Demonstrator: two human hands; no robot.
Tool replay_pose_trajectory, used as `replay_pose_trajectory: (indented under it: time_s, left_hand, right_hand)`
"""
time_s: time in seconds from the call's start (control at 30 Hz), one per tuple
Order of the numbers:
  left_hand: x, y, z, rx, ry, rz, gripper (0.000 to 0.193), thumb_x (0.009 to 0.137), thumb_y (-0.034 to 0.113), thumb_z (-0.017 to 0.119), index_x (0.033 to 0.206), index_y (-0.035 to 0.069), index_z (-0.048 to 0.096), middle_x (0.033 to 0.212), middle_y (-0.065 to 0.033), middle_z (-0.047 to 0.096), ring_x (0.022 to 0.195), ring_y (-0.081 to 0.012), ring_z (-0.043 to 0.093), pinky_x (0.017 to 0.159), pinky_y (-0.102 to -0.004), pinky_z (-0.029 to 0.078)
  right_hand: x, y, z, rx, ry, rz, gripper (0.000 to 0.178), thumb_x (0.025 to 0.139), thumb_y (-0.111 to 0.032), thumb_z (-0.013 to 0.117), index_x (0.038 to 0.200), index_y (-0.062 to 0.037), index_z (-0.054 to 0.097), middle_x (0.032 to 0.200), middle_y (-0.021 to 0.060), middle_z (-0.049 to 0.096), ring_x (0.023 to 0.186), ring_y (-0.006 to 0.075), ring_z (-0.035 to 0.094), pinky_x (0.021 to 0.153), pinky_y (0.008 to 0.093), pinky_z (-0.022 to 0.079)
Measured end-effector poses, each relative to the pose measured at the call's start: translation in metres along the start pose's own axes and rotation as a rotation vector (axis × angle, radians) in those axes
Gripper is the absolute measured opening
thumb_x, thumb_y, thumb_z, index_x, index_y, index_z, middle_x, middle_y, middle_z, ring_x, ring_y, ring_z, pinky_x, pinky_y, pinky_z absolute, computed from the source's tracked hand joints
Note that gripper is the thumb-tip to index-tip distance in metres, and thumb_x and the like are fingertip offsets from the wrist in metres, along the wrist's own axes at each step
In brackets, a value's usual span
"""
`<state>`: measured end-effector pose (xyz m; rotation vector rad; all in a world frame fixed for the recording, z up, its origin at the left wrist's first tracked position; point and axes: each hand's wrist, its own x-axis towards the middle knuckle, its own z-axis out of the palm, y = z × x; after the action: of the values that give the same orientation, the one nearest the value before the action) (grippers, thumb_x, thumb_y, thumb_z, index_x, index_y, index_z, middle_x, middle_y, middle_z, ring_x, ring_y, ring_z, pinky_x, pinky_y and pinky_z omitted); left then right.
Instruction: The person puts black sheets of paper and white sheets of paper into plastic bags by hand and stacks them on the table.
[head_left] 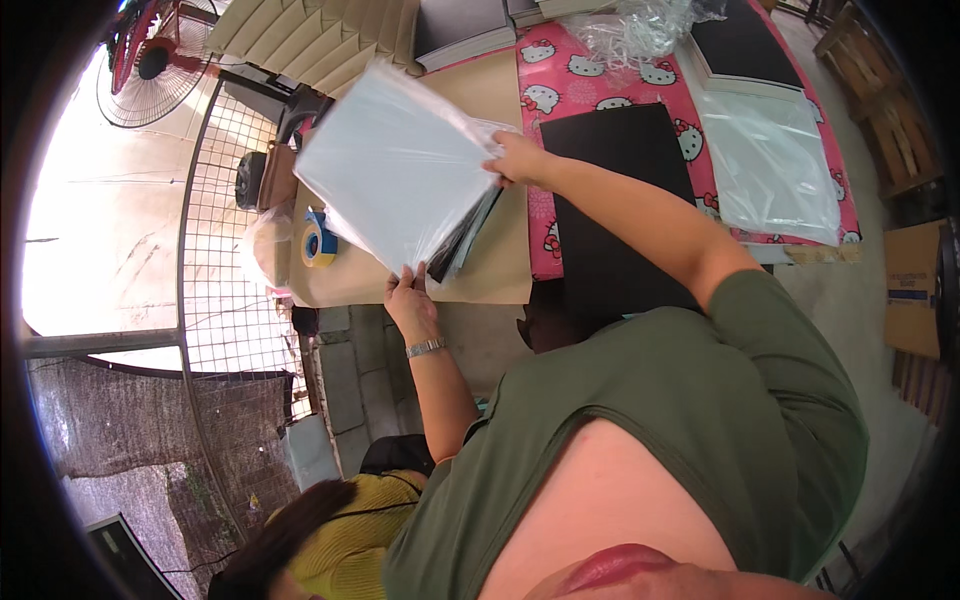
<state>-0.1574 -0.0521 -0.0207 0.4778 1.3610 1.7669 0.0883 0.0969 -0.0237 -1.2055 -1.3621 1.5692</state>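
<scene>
Both hands hold a large, flat white packet in clear plastic, tilted above the brown paper on the table. My left hand pinches its near corner, a metal watch on the wrist. At the packet's right corner, my right hand has its fingers closed on the plastic. Part of a dark item in clear plastic shows beneath the packet; the rest is hidden. Left of the packet is a blue and yellow roll of tape. A large black board lies under my right forearm.
A pink patterned cloth covers the table's right part. On it are crumpled clear plastic, a black-topped stack and clear plastic sleeves. Folded tan sheets lie at the back. Another person in a yellow-green top is close at lower left.
</scene>
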Motion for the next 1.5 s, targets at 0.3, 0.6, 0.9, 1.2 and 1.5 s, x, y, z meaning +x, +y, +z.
replay_pose_trajectory:
  time_s: [0.3,0.6,0.9,1.2,1.5]
  left_hand:
    - [0.004,-0.025,-0.018,1.568,0.328,0.367,0.062,0.07,0.036,0.072,0.111,-0.004,0.048,0.109,-0.023,0.052,0.092,-0.0324,0.055,0.074,-0.0424,0.047]
    - [0.035,-0.03,0.003,1.54,-0.512,0.889,0.045,0.073,0.025,0.068,0.108,0.0,0.056,0.109,-0.017,0.055,0.101,-0.0321,0.051,0.087,-0.0388,0.042]
    - [0.017,-0.025,0.047,1.461,-0.553,0.792,0.017,0.072,0.017,0.067,0.079,0.003,0.064,0.086,-0.0139,0.062,0.085,-0.0316,0.054,0.077,-0.0393,0.043]
    - [-0.143,-0.06,0.172,1.019,-1.108,0.597,0.013,0.075,0.01,0.066,0.085,0.003,0.064,0.083,-0.0088,0.063,0.081,-0.024,0.059,0.066,-0.0315,0.046]
    - [-0.134,-0.061,0.16,0.929,-1.063,0.383,0.013,0.078,0.01,0.065,0.088,0.002,0.064,0.076,-0.0061,0.062,0.068,-0.0116,0.058,0.057,-0.0251,0.041]
  right_hand:
    - [-0.002,0.038,-0.017,-0.433,0.175,-0.297,0.028,0.079,-0.011,0.062,0.104,0.0002,0.055,0.087,0.0144,0.061,0.078,0.0212,0.062,0.067,0.0324,0.05]
    - [-0.22,0.152,-0.296,-1.336,1.102,0.173,0.057,0.08,-0.046,0.055,0.119,-0.0044,0.048,0.124,0.0166,0.047,0.11,0.0375,0.046,0.084,0.0535,0.039]
    - [-0.289,0.107,-0.25,-0.925,0.575,0.045,0.021,0.076,-0.011,0.06,0.096,-0.0043,0.06,0.098,0.0156,0.051,0.09,0.0333,0.052,0.076,0.0365,0.044]
    - [-0.277,0.117,-0.251,-1.203,0.75,0.026,0.038,0.07,-0.025,0.07,0.101,-0.0063,0.06,0.1,0.0131,0.053,0.094,0.0299,0.055,0.08,0.0399,0.043]
    - [-0.259,0.154,-0.408,-0.997,1.443,0.155,0.066,0.071,-0.033,0.07,0.124,-0.0049,0.043,0.115,0.0206,0.053,0.107,0.0355,0.051,0.09,0.0397,0.041]
